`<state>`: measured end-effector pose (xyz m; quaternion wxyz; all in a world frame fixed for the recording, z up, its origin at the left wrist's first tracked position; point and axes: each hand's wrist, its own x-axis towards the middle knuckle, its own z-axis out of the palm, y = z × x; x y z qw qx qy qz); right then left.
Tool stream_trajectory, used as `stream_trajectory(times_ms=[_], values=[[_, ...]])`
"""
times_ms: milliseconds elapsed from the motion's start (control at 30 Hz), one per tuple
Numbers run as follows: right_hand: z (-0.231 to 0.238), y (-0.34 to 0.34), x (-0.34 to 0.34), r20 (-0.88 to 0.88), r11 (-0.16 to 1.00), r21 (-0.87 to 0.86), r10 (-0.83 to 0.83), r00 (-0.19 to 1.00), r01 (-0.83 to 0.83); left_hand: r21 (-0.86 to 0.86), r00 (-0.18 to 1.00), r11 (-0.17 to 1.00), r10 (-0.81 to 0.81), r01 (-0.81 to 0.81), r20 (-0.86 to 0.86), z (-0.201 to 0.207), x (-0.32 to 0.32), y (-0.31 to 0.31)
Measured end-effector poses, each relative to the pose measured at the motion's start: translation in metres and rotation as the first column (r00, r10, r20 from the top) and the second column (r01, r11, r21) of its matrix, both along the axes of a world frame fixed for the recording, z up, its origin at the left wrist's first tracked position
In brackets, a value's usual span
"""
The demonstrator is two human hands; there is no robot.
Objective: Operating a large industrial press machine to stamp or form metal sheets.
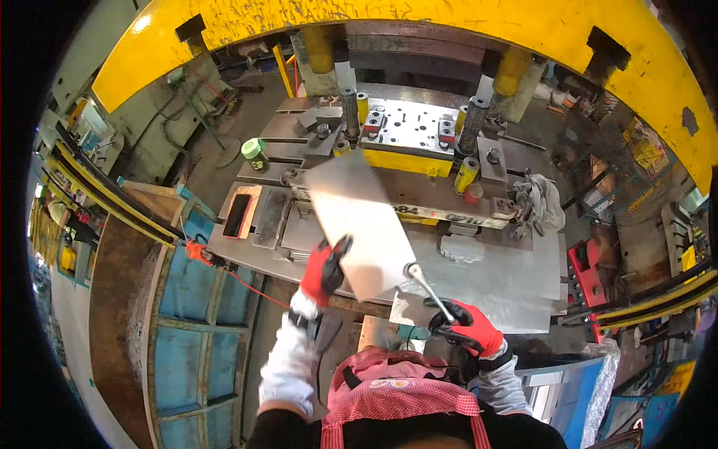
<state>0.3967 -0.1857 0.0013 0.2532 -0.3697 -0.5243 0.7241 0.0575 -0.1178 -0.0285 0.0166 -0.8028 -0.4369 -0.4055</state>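
Observation:
A flat rectangular metal sheet [361,232] is held up at a tilt in front of the press die. My left hand [324,271], in a red and black glove, grips its lower left edge, thumb over the face. My right hand [469,328], gloved the same way, is closed around a short metal rod tool with a round head [428,289]. That head lies against the sheet's lower right edge; I cannot tell whether it is attached. Behind the sheet stands the die, with a shiny drilled plate [410,126] on a yellow base [407,162].
Thin sheets [303,236] are stacked left of the held one. A phone [237,215] and a green-lidded jar [255,153] sit at the left. A grey rag [540,206] hangs at the right. Overhead arches a yellow press frame [449,13]; a blue bin [198,337] stands lower left.

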Motion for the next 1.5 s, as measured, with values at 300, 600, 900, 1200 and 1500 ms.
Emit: stream_trajectory(times_ms=[300, 600, 900, 1200, 1500], values=[[0.026, 0.059, -0.010, -0.232, 0.961, -0.087, -0.275, 0.933, 0.261, -0.153, 0.966, 0.965, -0.187, 0.214, 0.176, -0.018, 0.041, 0.233], [0.030, 0.092, -0.026, -0.163, 0.953, -0.085, -0.302, 0.939, 0.291, 0.053, -0.126, 0.245, 0.293, 0.968, 0.948, -0.032, 0.035, 0.174], [0.032, 0.102, -0.019, -0.013, 0.972, 0.059, -0.227, 0.974, 0.227, -0.082, -0.181, 0.566, 0.394, 0.820, 0.901, -0.004, 0.086, 0.126], [-0.047, 0.060, 0.032, -0.179, 0.762, 0.123, -0.613, 0.770, 0.635, -0.071, -0.254, 0.601, 0.438, 0.796, 0.862, -0.008, 0.090, 0.135], [-0.166, 0.007, 0.080, -0.148, 0.165, -0.195, -0.979, 0.137, 0.967, -0.127, -0.238, 0.610, 0.481, 0.782, 0.844, -0.006, 0.093, 0.135]])
